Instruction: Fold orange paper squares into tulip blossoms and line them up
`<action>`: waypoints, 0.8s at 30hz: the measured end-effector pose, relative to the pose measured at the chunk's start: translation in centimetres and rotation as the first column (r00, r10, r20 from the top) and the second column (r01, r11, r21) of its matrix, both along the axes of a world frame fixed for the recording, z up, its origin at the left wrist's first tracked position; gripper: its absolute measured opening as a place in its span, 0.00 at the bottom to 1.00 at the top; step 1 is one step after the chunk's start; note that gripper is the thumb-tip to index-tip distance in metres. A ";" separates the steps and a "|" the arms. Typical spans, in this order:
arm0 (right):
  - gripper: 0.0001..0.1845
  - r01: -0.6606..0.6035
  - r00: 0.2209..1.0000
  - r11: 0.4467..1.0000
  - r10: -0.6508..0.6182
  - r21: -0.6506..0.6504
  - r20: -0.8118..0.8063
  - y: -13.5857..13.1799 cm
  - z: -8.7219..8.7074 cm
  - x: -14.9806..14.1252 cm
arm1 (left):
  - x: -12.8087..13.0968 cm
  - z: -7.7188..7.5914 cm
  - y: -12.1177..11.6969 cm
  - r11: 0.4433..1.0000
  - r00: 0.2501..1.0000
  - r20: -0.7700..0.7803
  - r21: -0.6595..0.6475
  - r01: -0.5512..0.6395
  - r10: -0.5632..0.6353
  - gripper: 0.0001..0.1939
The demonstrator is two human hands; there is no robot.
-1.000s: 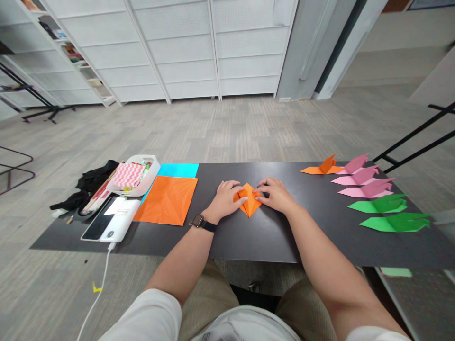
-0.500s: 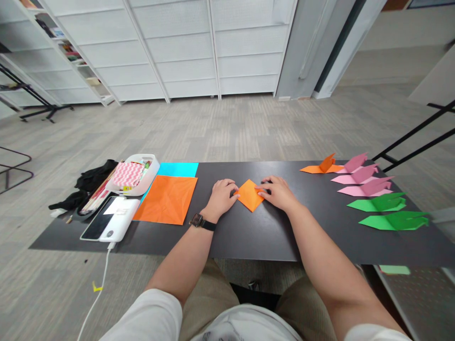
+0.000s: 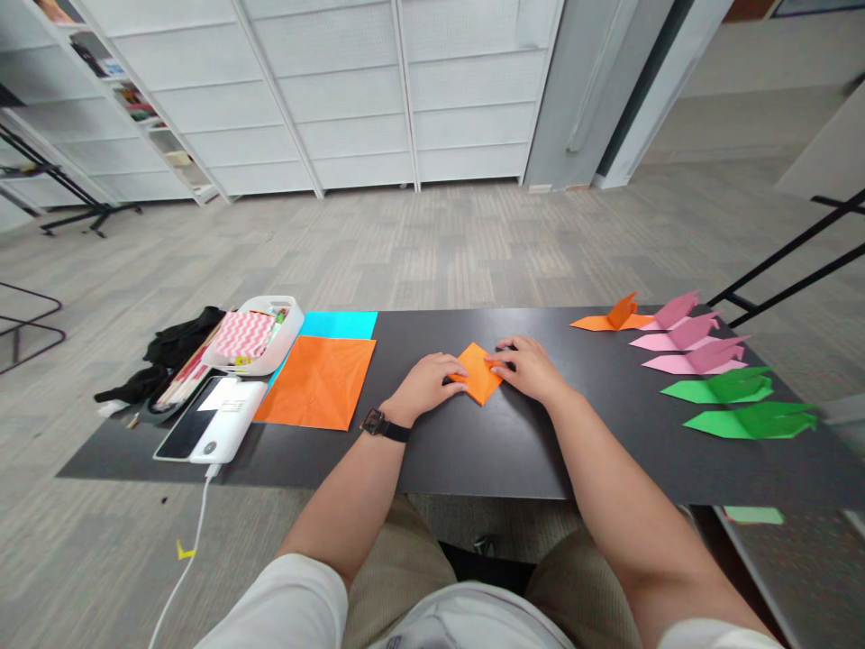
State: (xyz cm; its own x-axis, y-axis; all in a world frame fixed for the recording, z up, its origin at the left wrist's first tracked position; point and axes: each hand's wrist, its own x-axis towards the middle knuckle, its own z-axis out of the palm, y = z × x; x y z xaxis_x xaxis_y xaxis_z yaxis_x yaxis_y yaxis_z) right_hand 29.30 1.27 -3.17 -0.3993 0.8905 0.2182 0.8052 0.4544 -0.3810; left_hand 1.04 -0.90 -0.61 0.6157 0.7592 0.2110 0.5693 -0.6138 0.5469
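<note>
Head view: my left hand [image 3: 428, 386] pinches the left corner of a small folded orange paper diamond [image 3: 481, 382], which lies between my hands on the dark grey rectangular table [image 3: 487, 455]. My right hand [image 3: 531, 368] touches its right corner; whether it pinches, I cannot tell. I judge this a folding step, calling for aligned edges next. Compared with half a second ago, my left fingers reach further over the corner.
</note>
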 end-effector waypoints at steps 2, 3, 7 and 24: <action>0.15 -0.006 1.000 1.000 0.006 0.006 0.000 0.1 -0.2 0.1 | 0.0 0.0 0.0 1.000 1.000 -0.001 -0.001 -0.004 0.004 0.06; 0.15 -0.006 1.000 1.000 0.006 0.011 0.001 0.2 -0.3 0.1 | 0.0 0.1 0.0 1.000 1.000 0.000 0.002 -0.006 0.006 0.06; 0.14 0.002 1.000 1.000 -0.002 0.020 0.006 0.3 -0.6 0.1 | 0.0 0.3 0.0 1.000 1.000 -0.016 0.009 -0.005 0.005 0.06; 0.12 -0.003 1.000 1.000 0.004 0.016 -0.022 0.3 -0.5 0.0 | 0.6 0.4 -0.2 0.996 0.998 0.009 0.067 -0.056 0.056 0.09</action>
